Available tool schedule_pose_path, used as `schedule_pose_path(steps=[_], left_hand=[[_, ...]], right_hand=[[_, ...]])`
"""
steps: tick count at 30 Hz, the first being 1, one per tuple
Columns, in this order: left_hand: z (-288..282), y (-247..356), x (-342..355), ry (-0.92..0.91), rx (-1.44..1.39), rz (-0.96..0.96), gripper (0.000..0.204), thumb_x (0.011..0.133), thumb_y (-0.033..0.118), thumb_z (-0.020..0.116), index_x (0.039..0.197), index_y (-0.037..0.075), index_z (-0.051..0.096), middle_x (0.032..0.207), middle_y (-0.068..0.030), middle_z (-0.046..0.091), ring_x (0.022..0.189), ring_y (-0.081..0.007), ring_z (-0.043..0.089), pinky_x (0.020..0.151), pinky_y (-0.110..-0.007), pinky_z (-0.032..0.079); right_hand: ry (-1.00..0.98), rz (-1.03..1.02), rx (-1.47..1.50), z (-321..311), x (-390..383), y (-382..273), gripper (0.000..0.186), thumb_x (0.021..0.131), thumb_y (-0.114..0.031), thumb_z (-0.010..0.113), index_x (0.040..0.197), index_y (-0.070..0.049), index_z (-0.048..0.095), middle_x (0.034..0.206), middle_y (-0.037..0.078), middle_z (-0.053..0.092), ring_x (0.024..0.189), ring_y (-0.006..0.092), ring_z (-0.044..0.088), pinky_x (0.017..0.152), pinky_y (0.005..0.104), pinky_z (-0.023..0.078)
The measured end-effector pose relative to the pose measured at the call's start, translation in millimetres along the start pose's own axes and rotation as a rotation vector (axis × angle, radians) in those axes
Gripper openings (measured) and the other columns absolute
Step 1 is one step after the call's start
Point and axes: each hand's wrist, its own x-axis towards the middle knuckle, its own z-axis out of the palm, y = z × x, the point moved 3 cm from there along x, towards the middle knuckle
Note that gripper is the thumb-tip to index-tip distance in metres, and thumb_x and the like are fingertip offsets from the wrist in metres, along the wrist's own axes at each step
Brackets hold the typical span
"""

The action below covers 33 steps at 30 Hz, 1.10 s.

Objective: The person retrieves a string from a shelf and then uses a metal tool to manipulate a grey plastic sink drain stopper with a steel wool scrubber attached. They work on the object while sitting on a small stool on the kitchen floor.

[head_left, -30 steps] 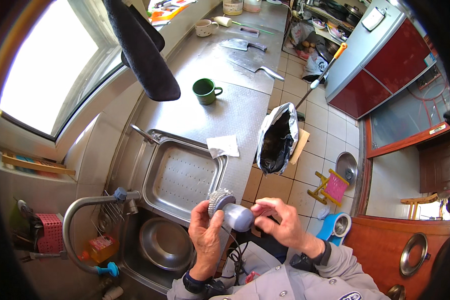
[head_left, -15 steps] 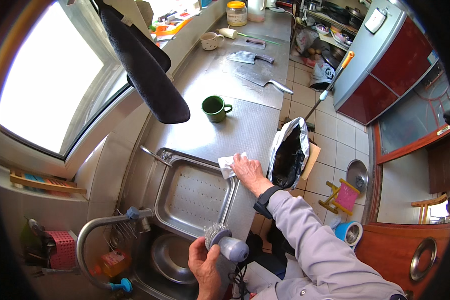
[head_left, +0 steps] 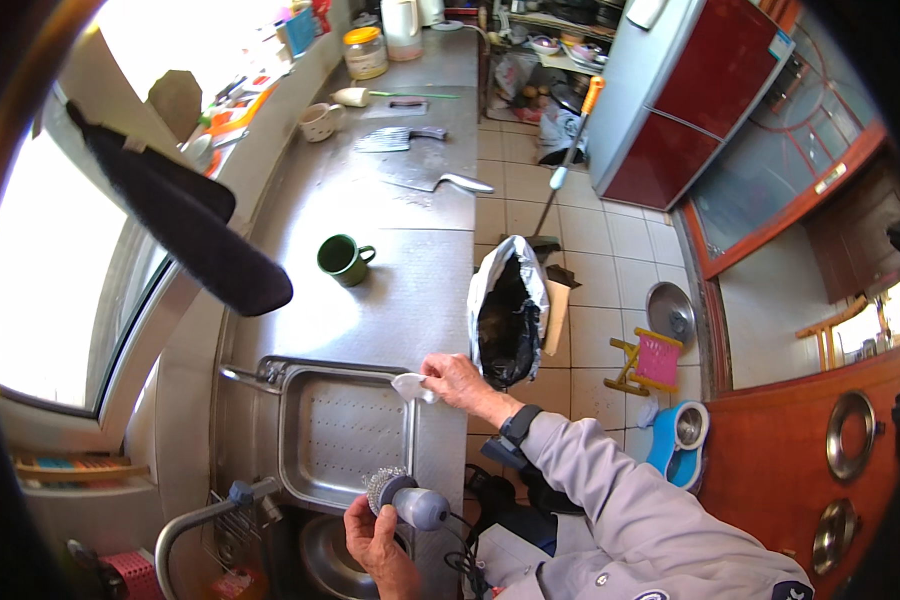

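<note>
My left hand [head_left: 378, 548] holds a steel-wool scrubber [head_left: 422, 508] by its grey handle, over the sink's near edge. Its wire mesh head points toward the perforated drain tray [head_left: 345, 430]. Between the fingers of my right hand [head_left: 458, 382] is a bunched white cloth or tissue [head_left: 412, 388], at the tray's far right corner. Whether the cloth touches the rim I cannot tell. A green mug [head_left: 345, 260] stands upright on the steel counter [head_left: 410, 300] beyond the tray. Below my left hand, a metal bowl [head_left: 330, 560] sits partly hidden in the sink.
Two cleavers, a wavy-bladed one [head_left: 400, 139] and a plain one [head_left: 460, 182], lie farther along the counter. A lined bin [head_left: 510, 320] stands against its right edge. The faucet [head_left: 205, 517] arches at lower left. A dark padded shape [head_left: 185, 215] hangs at the window.
The whole view has shifted, so the counter sits farther left. My right hand has drawn the white cloth nearer, toward the tray's corner. My left hand keeps the scrubber.
</note>
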Motion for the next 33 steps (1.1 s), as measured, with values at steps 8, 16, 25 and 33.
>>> schedule_pose_path(steps=[8, 16, 25, 33], left_hand=[[27, 0, 1, -0.116, 0.022, -0.014, 0.033, 0.090, 0.003, 0.064, 0.121, -0.001, 0.056, 0.112, -0.0072, 0.064, 0.101, -0.0150, 0.060, 0.093, -0.029, 0.046], [49, -3, 0, -0.157, 0.016, 0.018, 0.034, 0.090, 0.001, 0.062, 0.123, -0.001, 0.055, 0.111, -0.0073, 0.063, 0.100, -0.0147, 0.060, 0.093, -0.028, 0.046], [139, -12, -18, -0.344, 0.193, -0.004, 0.034, 0.090, 0.003, 0.065, 0.123, 0.000, 0.055, 0.110, -0.0059, 0.063, 0.098, -0.0134, 0.059, 0.088, -0.027, 0.047], [302, -43, -60, -0.754, 0.255, -0.197, 0.037, 0.088, -0.002, 0.070, 0.122, -0.001, 0.057, 0.113, -0.0076, 0.064, 0.101, -0.0129, 0.060, 0.089, -0.026, 0.048]], right_hand=[[0.070, 0.087, -0.096, -9, -3, -39, 0.020, 0.088, -0.016, 0.062, 0.106, -0.005, 0.058, 0.078, 0.018, 0.068, 0.077, 0.0400, 0.068, 0.069, 0.0473, 0.054], [0.155, 0.053, 0.005, -40, -16, -55, 0.015, 0.091, -0.015, 0.061, 0.098, -0.004, 0.054, 0.085, 0.021, 0.068, 0.083, 0.0409, 0.068, 0.068, 0.0476, 0.053], [-0.223, 0.237, 0.714, -151, -133, -48, 0.053, 0.099, -0.043, 0.061, 0.129, 0.001, 0.053, 0.115, 0.014, 0.064, 0.096, 0.0193, 0.064, 0.073, 0.0324, 0.057], [-0.177, 0.216, 0.834, -288, -190, 4, 0.056, 0.098, -0.038, 0.065, 0.141, -0.005, 0.049, 0.131, 0.009, 0.058, 0.122, 0.0184, 0.053, 0.105, 0.0344, 0.041]])
